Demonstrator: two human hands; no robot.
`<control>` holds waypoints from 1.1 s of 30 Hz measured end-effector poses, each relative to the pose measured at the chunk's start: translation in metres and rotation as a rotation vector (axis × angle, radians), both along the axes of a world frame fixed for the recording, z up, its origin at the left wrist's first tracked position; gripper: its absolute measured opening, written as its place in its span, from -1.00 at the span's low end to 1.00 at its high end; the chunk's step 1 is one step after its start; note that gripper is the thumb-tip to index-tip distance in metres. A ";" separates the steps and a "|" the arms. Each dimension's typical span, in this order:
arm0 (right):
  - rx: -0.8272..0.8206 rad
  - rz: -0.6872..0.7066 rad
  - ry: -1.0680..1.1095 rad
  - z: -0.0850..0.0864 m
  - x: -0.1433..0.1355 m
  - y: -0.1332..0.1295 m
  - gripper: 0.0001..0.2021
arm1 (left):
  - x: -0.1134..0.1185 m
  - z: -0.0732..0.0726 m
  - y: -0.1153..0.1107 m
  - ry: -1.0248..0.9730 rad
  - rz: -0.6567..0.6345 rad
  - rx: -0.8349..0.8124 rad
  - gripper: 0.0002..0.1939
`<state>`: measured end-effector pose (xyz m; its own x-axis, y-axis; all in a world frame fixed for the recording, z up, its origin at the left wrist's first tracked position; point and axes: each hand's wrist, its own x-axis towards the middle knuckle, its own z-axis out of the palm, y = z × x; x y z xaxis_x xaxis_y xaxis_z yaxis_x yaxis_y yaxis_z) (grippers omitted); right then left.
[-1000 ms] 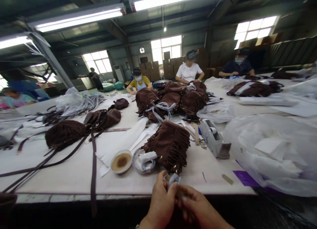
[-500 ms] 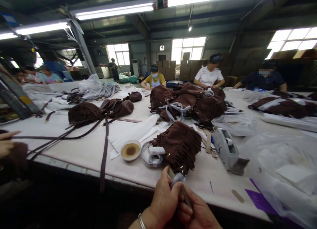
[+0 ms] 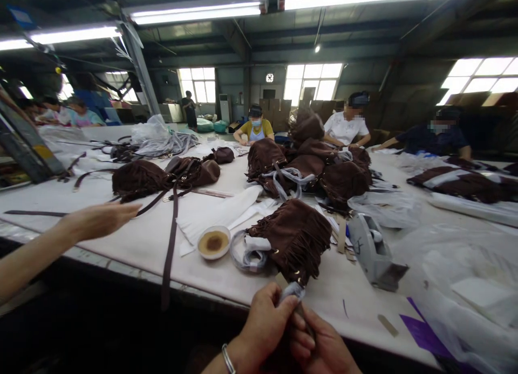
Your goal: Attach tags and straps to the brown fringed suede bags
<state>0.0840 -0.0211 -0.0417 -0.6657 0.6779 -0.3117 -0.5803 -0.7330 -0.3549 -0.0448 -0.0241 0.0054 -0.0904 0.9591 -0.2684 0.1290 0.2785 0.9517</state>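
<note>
A dark brown fringed bag (image 3: 297,233) lies at the table's near edge. From its near end runs a strap end (image 3: 292,292) wrapped in pale plastic. My left hand (image 3: 265,317), with a silver bangle at the wrist, is closed on this wrapped strap. Beside it my right hand (image 3: 324,339) has its fingers curled round the lower part of the same strap, close to the left fingers. A flat tan strip (image 3: 280,279) sticks up beside the left fingertips. A coil of wrapped strap (image 3: 253,258) rests left of the bag.
A bowl of brown stuff (image 3: 213,243) stands left of the coil. A grey tape dispenser (image 3: 374,252) and plastic bags (image 3: 469,277) lie to the right. Brown bags (image 3: 307,166) are piled behind. Another person's arm (image 3: 76,228) reaches in from the left; people sit across the table.
The other person's arm has reached further in over the table at left. A brown bag has risen, blurred, above the pile. My hands stay closed in nearly the same place.
</note>
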 end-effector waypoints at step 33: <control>1.827 -0.083 -1.212 0.057 0.038 0.046 -0.81 | -0.017 -0.015 0.003 0.302 -0.202 0.124 -0.73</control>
<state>0.1220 0.0253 0.0156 -0.6601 0.6378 0.3969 0.3897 0.7424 -0.5449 -0.0619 -0.0207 -0.0100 0.0466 0.9891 -0.1397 0.4493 0.1042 0.8873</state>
